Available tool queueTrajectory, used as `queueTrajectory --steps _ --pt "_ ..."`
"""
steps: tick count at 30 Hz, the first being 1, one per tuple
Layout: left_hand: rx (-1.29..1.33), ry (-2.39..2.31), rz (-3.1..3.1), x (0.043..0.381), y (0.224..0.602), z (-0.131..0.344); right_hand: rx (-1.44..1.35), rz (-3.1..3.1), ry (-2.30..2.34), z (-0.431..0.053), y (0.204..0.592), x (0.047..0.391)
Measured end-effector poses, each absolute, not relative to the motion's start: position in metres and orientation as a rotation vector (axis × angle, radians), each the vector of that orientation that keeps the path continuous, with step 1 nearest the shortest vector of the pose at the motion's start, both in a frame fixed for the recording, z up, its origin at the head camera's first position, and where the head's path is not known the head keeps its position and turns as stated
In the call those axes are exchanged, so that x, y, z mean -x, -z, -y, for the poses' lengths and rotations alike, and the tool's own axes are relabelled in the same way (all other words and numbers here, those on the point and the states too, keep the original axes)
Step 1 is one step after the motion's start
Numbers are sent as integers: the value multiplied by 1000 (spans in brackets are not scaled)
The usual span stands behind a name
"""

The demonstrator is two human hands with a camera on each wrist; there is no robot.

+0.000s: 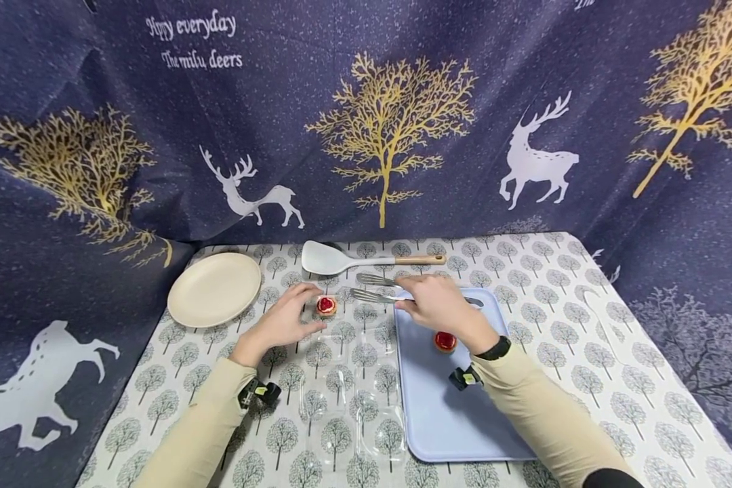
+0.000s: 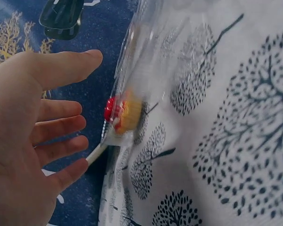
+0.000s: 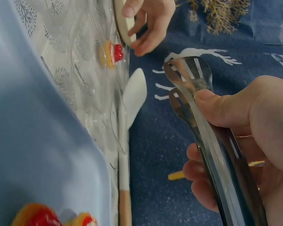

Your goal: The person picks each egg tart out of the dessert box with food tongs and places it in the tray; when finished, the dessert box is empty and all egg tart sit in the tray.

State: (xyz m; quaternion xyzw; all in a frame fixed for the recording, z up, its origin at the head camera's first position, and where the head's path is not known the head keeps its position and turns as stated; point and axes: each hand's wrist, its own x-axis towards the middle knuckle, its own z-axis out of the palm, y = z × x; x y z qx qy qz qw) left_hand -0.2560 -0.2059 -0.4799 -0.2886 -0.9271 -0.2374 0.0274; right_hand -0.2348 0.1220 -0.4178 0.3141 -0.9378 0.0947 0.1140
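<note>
My right hand (image 1: pixel 442 306) grips metal tongs (image 1: pixel 375 296) above the far end of a light blue tray (image 1: pixel 457 413). The slotted tong tips stand apart with nothing between them. Below that hand a red-topped tart (image 1: pixel 445 340) sits on the tray; the right wrist view shows part of a second tart (image 3: pixel 85 220) beside it. A clear plastic container (image 1: pixel 350 413) with several compartments lies left of the tray. Another red-topped tart (image 1: pixel 326 306) rests in its far left compartment. My left hand (image 1: pixel 277 322), fingers spread and holding nothing, is beside that tart (image 2: pixel 127 113), apart from it.
A cream plate (image 1: pixel 215 290) lies at the far left of the table. Along the back lies a white spatula (image 1: pixel 326 259) with a wooden handle. A dark blue cloth (image 1: pixel 341 169) printed with deer and trees hangs behind the table.
</note>
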Motion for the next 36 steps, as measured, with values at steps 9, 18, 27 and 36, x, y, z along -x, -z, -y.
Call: queueTrajectory --steps 9,18,27,36 --pt "868 767 2873 271 487 211 -971 2779 -247 -98 419 243" --pt "865 729 2933 283 492 210 -1008 2795 -214 -78 426 254" --pt "867 731 2962 290 496 211 -999 2852 -197 -60 429 260" --pt "871 748 2979 291 494 208 -966 2893 -154 -53 441 262"
